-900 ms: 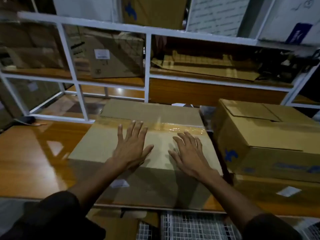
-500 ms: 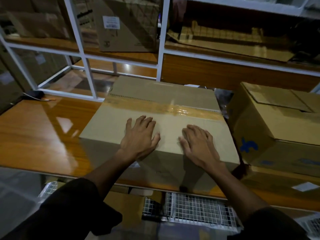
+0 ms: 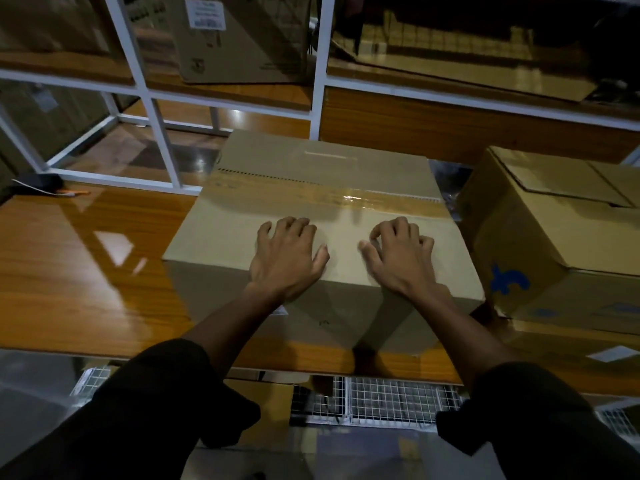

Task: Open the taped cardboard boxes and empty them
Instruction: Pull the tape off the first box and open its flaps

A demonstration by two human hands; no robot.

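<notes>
1. Glossy wooden tabletop (image 3: 86, 271) under white shelf framing (image 3: 152, 109) is the setting; the light is dim.
2. Left hand (image 3: 285, 258) and right hand (image 3: 398, 261) both rest on top of the taped box (image 3: 311, 299), near its front edge. Their fingers are bent, tips pressing the cardboard; neither grips or pinches anything.
3. Just beyond the fingertips, a glossy tape strip (image 3: 329, 195) runs unbroken across the lid seam, so this box looks sealed and nothing is emptied yet.
4. Close beside it on the right sits a second box (image 3: 554, 237), its top flaps folded down; its contents are hidden.
5. Judging by this, the work is at its start: tape to break, flaps to lift, contents to remove.
</notes>
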